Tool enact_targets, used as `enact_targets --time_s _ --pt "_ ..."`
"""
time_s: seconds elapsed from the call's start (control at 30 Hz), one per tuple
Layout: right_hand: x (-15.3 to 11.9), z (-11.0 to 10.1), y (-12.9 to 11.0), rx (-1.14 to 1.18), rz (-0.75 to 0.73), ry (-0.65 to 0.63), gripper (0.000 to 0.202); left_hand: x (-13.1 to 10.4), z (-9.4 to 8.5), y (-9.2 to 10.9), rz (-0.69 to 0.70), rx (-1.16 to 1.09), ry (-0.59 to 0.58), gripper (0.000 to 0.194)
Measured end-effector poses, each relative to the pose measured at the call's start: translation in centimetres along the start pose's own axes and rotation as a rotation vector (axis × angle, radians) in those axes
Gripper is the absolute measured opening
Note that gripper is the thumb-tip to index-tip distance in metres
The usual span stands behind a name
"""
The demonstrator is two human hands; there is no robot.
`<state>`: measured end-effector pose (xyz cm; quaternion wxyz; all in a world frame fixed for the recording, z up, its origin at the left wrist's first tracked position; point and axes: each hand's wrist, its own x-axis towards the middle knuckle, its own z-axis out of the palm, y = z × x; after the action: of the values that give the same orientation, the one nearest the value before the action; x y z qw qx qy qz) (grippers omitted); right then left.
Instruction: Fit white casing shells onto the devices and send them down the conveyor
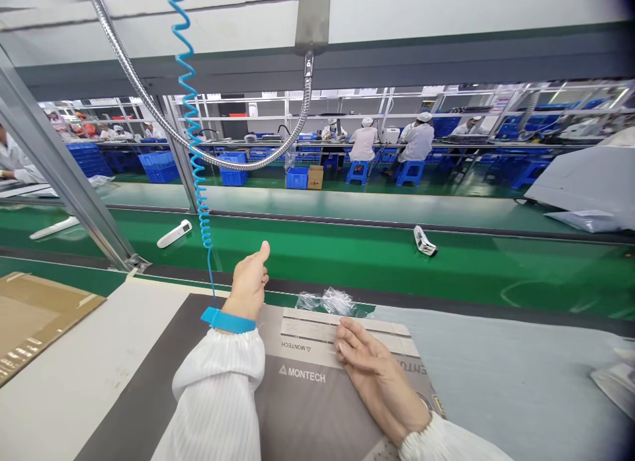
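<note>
A grey printed cardboard sheet marked MONTECH (297,408) lies on the bench in front of me. My left hand (251,279), with a blue wrist strap (228,319), is over its far edge. The thumb sticks out and the fingers curl loosely, with nothing visible in them; the palm is hidden. My right hand (374,378) is over the right part of the sheet, palm turned inward and fingers extended, holding nothing. Whether it touches the sheet I cannot tell. Crumpled clear plastic (337,301) lies just past the sheet's far edge.
Beyond the bench runs a green conveyor belt (322,249). It carries a white handheld device (174,234) and a white angled device (424,241). A coiled blue cord (198,170) hangs down beside a metal post (64,163). Brown cardboard (44,312) lies at left. Co-workers sit far back.
</note>
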<state>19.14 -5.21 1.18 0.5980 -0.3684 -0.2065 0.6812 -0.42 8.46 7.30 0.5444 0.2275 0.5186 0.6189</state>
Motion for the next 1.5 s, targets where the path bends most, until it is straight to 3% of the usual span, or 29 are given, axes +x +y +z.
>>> enact_targets --time_s 0.3,0.37,0.47,0.53,0.6,0.7,0.77,0.87,1.0,1.1,1.23,1.3,1.4,1.5 --pt "-0.8 0.2 -0.7 -0.101 0.011 -0.001 0.044 -0.7 0.1 0.8 -0.027 -0.013 0.066 0.015" --pt "-0.1 -0.2 -2.5 -0.275 0.033 -0.066 0.044 -0.8 0.1 1.2 -0.035 -0.031 0.069 0.014" --pt "3.3 -2.1 -7.3 -0.683 -0.034 -0.116 0.045 -0.9 0.0 1.7 -0.041 -0.061 0.067 0.014" --pt "6.8 -4.1 -11.4 -0.942 -0.129 -0.011 0.046 -0.9 0.0 2.0 -0.046 -0.073 0.067 0.015" --pt "10.7 -6.4 -15.4 -1.185 -0.21 0.228 0.04 -0.9 0.0 2.1 -0.05 -0.079 0.069 0.015" --pt "15.6 -9.3 -19.2 -1.31 -0.323 0.524 0.024 -0.7 -0.1 2.1 -0.048 -0.083 0.078 0.014" --pt "17.9 -10.7 -19.8 -1.347 -0.381 0.66 0.021 -0.5 -0.1 2.0 -0.043 -0.083 0.085 0.015" --pt "20.3 -11.6 -18.7 -1.386 -0.413 0.792 0.028 -0.5 0.1 1.9 -0.05 -0.067 0.091 0.012" --pt "21.9 -10.5 -17.0 -1.391 -0.455 0.766 0.035 -0.6 0.6 1.5 -0.052 -0.047 0.095 0.006" --pt "20.6 -7.9 -16.9 -1.337 -0.51 0.565 0.042 -0.7 1.1 1.2 -0.03 0.002 0.045 0.008" --pt "14.4 -2.8 -17.1 -1.138 -0.474 0.15 0.05 -2.1 2.1 1.3 0.023 0.066 -0.086 0.012" --pt "10.5 -0.3 -16.8 -1.014 -0.387 -0.027 0.057 -3.5 2.6 1.2 0.164 0.148 -0.24 0.014" --pt "5.5 2.3 -15.9 -0.934 -0.286 -0.155 0.06 -5.9 3.4 0.6 0.402 0.385 -0.555 0.024" --pt "2.1 2.8 -14.9 -0.972 -0.342 -0.132 0.058 -7.9 4.3 -0.5 0.347 0.625 -0.883 0.01"
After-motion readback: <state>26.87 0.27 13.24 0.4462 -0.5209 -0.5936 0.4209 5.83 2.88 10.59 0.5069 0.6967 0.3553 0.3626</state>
